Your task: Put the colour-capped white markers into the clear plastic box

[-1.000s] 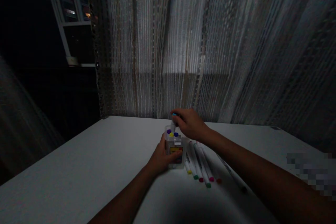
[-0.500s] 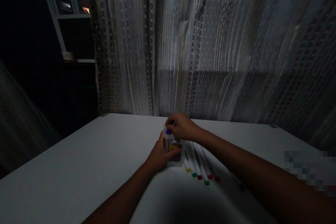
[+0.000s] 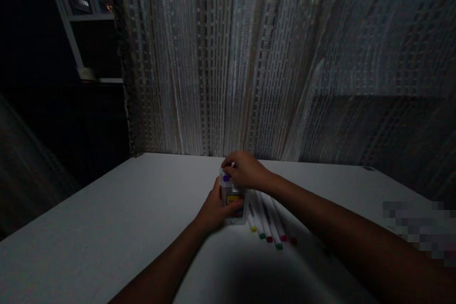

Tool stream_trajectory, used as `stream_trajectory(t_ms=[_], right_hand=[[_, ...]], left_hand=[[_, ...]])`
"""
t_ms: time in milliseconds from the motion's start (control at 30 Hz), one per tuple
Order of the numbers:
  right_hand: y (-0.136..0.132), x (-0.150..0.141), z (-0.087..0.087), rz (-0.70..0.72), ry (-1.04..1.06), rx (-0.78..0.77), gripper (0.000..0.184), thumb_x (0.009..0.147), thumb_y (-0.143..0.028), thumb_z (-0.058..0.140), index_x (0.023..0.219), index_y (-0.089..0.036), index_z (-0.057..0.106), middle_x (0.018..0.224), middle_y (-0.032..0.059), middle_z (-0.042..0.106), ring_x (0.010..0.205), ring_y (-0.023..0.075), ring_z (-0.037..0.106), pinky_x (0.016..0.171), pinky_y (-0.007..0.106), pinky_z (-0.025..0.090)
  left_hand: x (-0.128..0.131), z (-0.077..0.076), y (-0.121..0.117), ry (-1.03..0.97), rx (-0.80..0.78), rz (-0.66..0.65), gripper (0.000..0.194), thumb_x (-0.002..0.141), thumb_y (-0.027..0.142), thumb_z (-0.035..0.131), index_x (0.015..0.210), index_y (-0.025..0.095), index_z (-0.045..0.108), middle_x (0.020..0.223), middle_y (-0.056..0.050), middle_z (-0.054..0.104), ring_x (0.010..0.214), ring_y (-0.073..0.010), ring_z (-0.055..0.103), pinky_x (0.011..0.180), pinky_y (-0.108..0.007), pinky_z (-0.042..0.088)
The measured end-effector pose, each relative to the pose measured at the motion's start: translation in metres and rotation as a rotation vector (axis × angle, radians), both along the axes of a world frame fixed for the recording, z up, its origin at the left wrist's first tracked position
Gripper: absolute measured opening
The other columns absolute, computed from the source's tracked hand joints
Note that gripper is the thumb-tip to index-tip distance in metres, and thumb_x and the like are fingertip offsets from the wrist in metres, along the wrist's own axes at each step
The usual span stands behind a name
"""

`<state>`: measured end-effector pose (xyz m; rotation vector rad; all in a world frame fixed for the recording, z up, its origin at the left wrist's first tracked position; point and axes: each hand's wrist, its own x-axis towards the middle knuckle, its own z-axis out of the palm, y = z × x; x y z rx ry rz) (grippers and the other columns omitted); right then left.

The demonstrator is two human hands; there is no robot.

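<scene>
A clear plastic marker box with a yellow and red label stands upright on the white table. My left hand is wrapped round its left side and holds it. My right hand rests on the top of the box, fingers curled over the marker ends; a purple marker cap shows beside the fingers. Whether the right fingers pinch a marker is hidden. Several white markers with coloured caps lie in a row on the table just right of the box.
A pale striped curtain hangs close behind the table's far edge. A dark window with a white frame is at the upper left. The room is dim. A blurred patch sits at the table's right.
My right hand lowered a blue-capped marker into the box and now sits on the box top. The left hand kept its hold. The view shifted slightly.
</scene>
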<state>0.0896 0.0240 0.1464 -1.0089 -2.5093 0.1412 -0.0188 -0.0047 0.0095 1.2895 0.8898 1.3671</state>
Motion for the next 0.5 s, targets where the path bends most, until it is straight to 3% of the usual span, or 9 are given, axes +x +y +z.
stream_trajectory(t_ms=[133, 333, 433, 500], right_hand=[[0.004, 0.009, 0.007, 0.0, 0.012, -0.002, 0.023, 0.075, -0.015, 0.052, 0.09, -0.014, 0.07, 0.085, 0.006, 0.069, 0.073, 0.014, 0.061, 0.066, 0.022, 0.042], [0.011, 0.038, 0.017, -0.027, 0.006, 0.006, 0.024, 0.076, -0.014, 0.046, 0.078, -0.012, 0.069, 0.072, 0.0023, 0.067, 0.068, 0.0128, 0.058, 0.061, 0.021, 0.039], [0.015, 0.064, 0.012, -0.098, -0.04, 0.004, 0.025, 0.077, -0.018, 0.045, 0.077, -0.012, 0.069, 0.072, 0.0032, 0.066, 0.068, 0.0139, 0.058, 0.061, 0.022, 0.039], [0.017, 0.086, -0.001, -0.182, -0.1, -0.019, 0.026, 0.078, -0.021, 0.044, 0.077, -0.013, 0.068, 0.074, 0.0045, 0.067, 0.069, 0.0151, 0.058, 0.06, 0.023, 0.038]], left_hand=[[0.0, 0.0, -0.001, -0.005, -0.003, -0.009, 0.07, 0.06, 0.031, 0.078, 0.118, 0.02, 0.04, 0.1, -0.009, 0.063, 0.089, -0.026, 0.063, 0.066, -0.038, 0.057], [0.001, 0.002, -0.002, -0.008, -0.004, -0.03, 0.068, 0.062, 0.03, 0.078, 0.117, 0.02, 0.039, 0.107, -0.012, 0.061, 0.093, -0.0264, 0.062, 0.068, -0.035, 0.056], [0.001, 0.003, -0.003, -0.018, 0.007, -0.042, 0.067, 0.063, 0.029, 0.077, 0.117, 0.021, 0.038, 0.111, -0.012, 0.059, 0.096, -0.0268, 0.062, 0.069, -0.036, 0.056], [0.001, 0.003, -0.003, -0.031, 0.008, -0.054, 0.068, 0.062, 0.03, 0.077, 0.117, 0.022, 0.038, 0.113, -0.011, 0.059, 0.096, -0.0271, 0.062, 0.068, -0.037, 0.057]])
